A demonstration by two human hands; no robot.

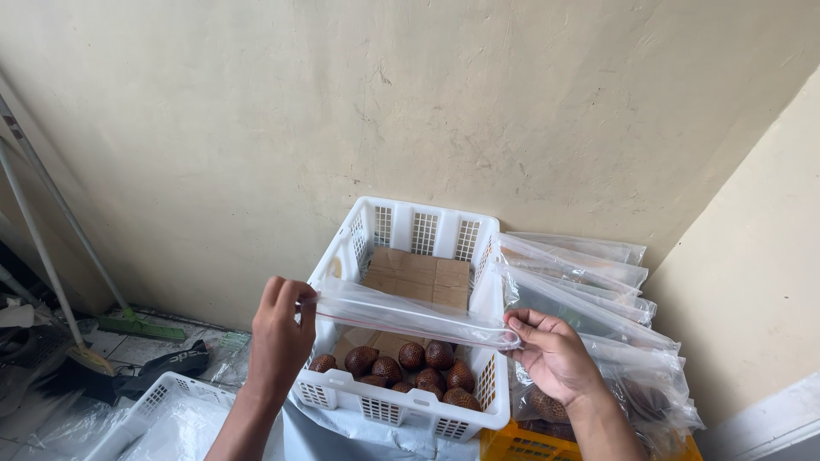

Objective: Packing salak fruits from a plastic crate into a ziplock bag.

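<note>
A clear plastic zip bag (401,312) is stretched flat and level between both my hands above a white slotted crate (427,229). My left hand (280,337) pinches the bag's left end. My right hand (551,352) pinches its right end by the red-lined seal. Under the bag, several brown scaly fruits (410,367) lie at the near side of the crate, and flat cardboard (418,277) covers the crate's far floor.
Stacked clear bags (589,282) rest to the right, some holding brown fruits, over a yellow crate (521,444). Another white crate (162,410) lined with plastic sits lower left. Broom and mop handles (43,248) lean on the wall at left.
</note>
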